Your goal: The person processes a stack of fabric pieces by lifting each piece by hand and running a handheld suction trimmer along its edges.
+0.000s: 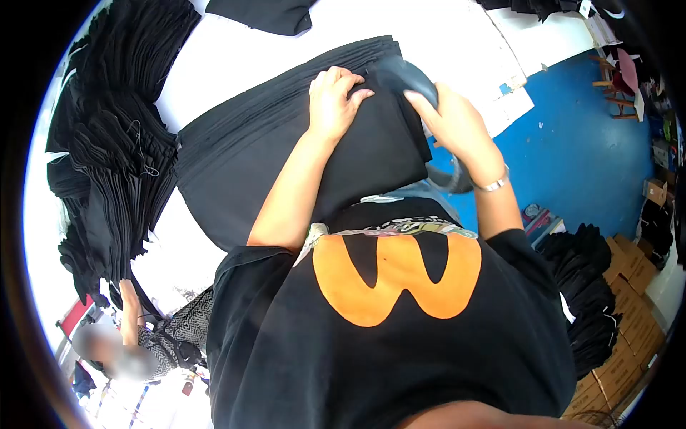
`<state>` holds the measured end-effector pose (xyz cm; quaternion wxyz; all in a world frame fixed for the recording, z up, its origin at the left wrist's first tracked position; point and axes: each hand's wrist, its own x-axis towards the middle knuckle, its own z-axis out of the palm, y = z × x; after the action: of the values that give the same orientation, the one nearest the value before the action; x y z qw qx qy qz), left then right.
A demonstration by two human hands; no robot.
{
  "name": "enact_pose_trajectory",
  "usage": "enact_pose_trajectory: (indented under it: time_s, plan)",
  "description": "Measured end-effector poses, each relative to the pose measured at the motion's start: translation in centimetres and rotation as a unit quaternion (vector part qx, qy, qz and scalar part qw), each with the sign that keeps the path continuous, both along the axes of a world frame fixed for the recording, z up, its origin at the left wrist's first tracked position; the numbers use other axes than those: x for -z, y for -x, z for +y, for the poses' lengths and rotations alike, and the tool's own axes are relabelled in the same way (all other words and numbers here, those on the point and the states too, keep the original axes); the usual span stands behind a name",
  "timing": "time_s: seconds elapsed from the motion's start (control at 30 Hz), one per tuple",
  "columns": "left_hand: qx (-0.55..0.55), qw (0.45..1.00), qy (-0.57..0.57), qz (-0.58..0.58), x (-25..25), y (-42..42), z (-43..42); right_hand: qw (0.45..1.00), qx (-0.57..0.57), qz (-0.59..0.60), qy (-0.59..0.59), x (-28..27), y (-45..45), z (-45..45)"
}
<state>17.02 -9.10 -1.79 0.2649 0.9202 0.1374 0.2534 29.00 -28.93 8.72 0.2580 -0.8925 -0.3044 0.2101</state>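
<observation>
A thick stack of folded black cloth pieces (286,150) lies in front of me, its layered edges fanned along the far side. My left hand (334,104) rests on top of the stack near its far right corner, fingers bent and thumb apart from the forefinger, with nothing seen between them. Just right of it, my right hand (454,118) is closed on a dark blue-grey curved thing (411,75), smeared by motion, so its kind cannot be made out. Those fingers are partly hidden behind it. Below my right wrist hangs a dark looped band (456,177).
Large heaps of black garments (107,143) cover the table's left side. Another black piece (268,14) lies at the far edge of the white table (450,28). A co-worker's arm (130,314) reaches in at lower left. Cardboard boxes (629,307) and black bundles (582,286) stand right, beside blue floor (572,150).
</observation>
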Motion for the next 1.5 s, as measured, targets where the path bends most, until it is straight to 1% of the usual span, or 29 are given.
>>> enact_pose_trajectory:
  time_s: [0.1,0.17,0.2,0.23,0.3,0.33,0.37,0.43,0.5,0.53,0.57,0.63,0.67,0.7,0.77,0.83,0.87,0.9,0.93,0.97,1.0,1.07,1.1,1.2,1.3,1.33,1.37,1.43,1.5]
  plan:
    - [-0.007,1.000,0.029,0.004,-0.3,0.1,-0.4,0.997,-0.005,0.048,0.054,-1.0,1.2,-2.3]
    - [-0.009,1.000,0.022,0.004,-0.5,0.4,-0.9,0.998,0.002,0.042,0.046,-0.4,0.9,-1.7]
    - [-0.001,1.000,0.023,0.004,-0.4,0.5,-0.8,0.999,0.028,0.033,-0.013,1.1,0.3,-1.1]
    - [0.003,1.000,0.025,0.004,-0.3,0.6,-0.9,0.999,0.032,0.033,-0.011,1.7,0.0,-1.1]
    - [0.005,0.999,0.033,-0.001,0.0,1.0,-1.1,0.983,0.100,0.110,-0.112,2.4,-0.6,-1.6]
    - [0.015,0.999,0.034,0.006,-0.3,1.3,-1.4,0.975,0.118,0.142,-0.123,1.7,-0.3,-2.6]
    - [0.016,0.999,0.036,0.010,-0.5,1.5,-1.7,0.960,0.131,0.217,-0.121,0.6,-0.1,-4.0]
    - [0.000,0.998,0.051,0.044,-0.8,1.5,-2.5,0.968,0.074,0.233,-0.060,0.2,0.1,-5.8]
    - [0.002,0.995,0.056,0.085,-1.4,1.1,-2.8,0.999,-0.015,0.021,-0.020,2.0,0.9,-4.9]
    - [-0.007,0.991,0.059,0.119,-1.7,0.8,-2.9,0.997,0.021,0.043,-0.059,2.0,0.7,-4.0]
    - [0.013,0.993,0.091,0.080,-2.2,0.9,-2.6,0.997,0.024,0.046,-0.058,1.8,0.4,-3.7]
    - [0.056,0.996,0.063,0.035,-3.6,1.8,-2.2,0.996,0.034,0.038,-0.074,1.5,-0.3,-3.4]
    - [0.121,0.990,0.070,0.025,-3.6,2.5,-1.4,0.998,0.011,0.058,-0.024,0.9,-0.4,-4.1]
    - [0.184,0.972,0.138,0.041,-2.9,3.1,-1.0,0.998,0.015,0.062,-0.024,0.9,0.0,-5.3]
    - [0.141,0.936,0.285,0.154,-2.5,3.7,-0.8,0.999,-0.011,0.031,-0.020,1.4,0.6,-6.9]
    - [-0.045,0.959,0.256,0.115,-2.8,1.9,-2.3,1.000,-0.003,0.028,0.003,1.0,0.6,-5.9]
    - [-0.024,0.993,0.103,0.042,-1.7,1.1,-2.4,0.999,0.009,0.044,-0.014,1.4,0.0,-4.9]
    - [-0.025,0.993,0.095,0.069,-2.0,0.7,-3.1,0.998,0.019,0.058,-0.032,1.8,-0.6,-3.9]
    - [-0.019,0.992,0.098,0.082,-1.8,0.6,-3.2,0.996,0.022,0.021,-0.082,2.4,-1.0,-3.3]
    - [-0.013,0.991,0.099,0.093,-1.5,0.5,-3.1,0.996,0.021,0.021,-0.083,2.1,-0.8,-3.6]
    - [-0.015,0.991,0.097,0.091,-1.5,0.6,-3.1,0.998,0.009,0.027,-0.060,1.5,-0.4,-4.1]
    - [-0.040,0.976,0.191,0.093,-1.5,1.5,-3.2,0.997,-0.010,0.069,-0.016,0.8,0.3,-5.8]
    - [-0.043,0.976,0.191,0.094,-1.2,1.8,-3.2,0.997,-0.013,0.070,-0.016,0.8,0.2,-5.6]
    - [-0.005,0.973,0.225,0.057,-1.0,2.7,-3.5,0.999,-0.030,-0.004,-0.016,1.4,0.4,-4.3]
    - [0.049,0.968,0.247,0.003,-1.0,3.5,-2.9,0.996,-0.006,0.022,-0.091,2.5,-0.2,-2.2]
    - [0.040,0.966,0.254,0.014,-2.1,4.2,-3.2,0.997,-0.020,0.033,-0.067,1.8,-0.1,-3.0]
    - [0.052,0.988,0.143,-0.018,-2.2,4.5,-2.8,0.997,-0.019,0.032,-0.068,1.2,0.1,-4.2]
    - [0.050,0.999,-0.011,-0.003,-3.9,5.1,-2.7,0.992,-0.060,0.101,-0.036,0.5,0.0,-6.7]
    - [0.065,0.997,-0.015,-0.045,-3.0,4.5,-2.1,0.993,-0.068,0.090,-0.040,1.3,-0.3,-7.0]
